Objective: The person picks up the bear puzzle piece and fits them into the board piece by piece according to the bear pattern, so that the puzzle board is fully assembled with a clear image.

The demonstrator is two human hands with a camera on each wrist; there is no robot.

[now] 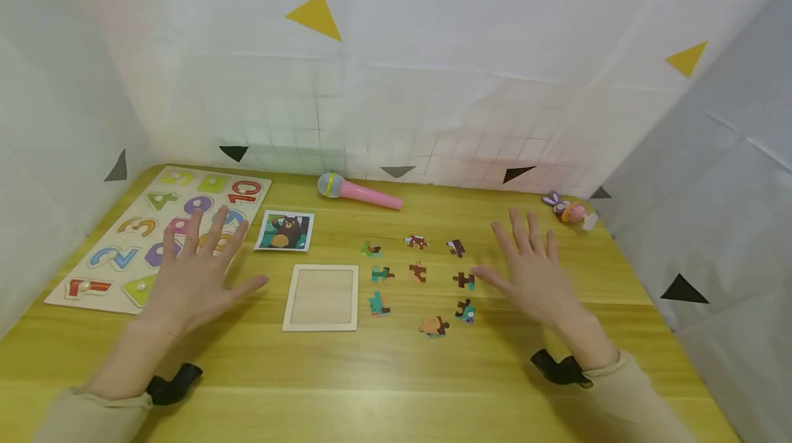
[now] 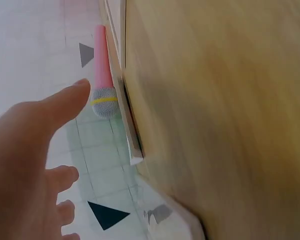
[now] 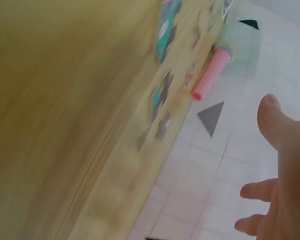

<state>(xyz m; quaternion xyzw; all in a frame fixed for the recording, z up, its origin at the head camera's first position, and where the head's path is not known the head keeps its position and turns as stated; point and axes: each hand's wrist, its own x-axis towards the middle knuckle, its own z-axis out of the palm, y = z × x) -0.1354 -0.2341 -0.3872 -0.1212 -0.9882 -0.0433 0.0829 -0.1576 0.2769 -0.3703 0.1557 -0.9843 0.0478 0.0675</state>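
My left hand (image 1: 196,278) is spread over the right part of a wooden number puzzle board (image 1: 133,223), holding nothing. Right of it lie a bear picture card (image 1: 284,230) and a square wooden frame tray (image 1: 321,298) with a bare inside. My right hand (image 1: 535,281), fingers also spread, hovers over the table beside the loose jigsaw pieces. Its thumb appears close to a brown and teal piece (image 1: 464,281); whether they touch I cannot tell. Several more pieces, such as an orange and brown one (image 1: 435,326) and a teal one (image 1: 379,304), lie apart in rough rows.
A pink toy microphone (image 1: 365,192) lies at the back of the wooden table (image 1: 383,388). Near the back right corner is a small figure with purple rabbit ears (image 1: 569,212). White sheets (image 1: 433,30) with yellow and black triangles enclose the back and sides.
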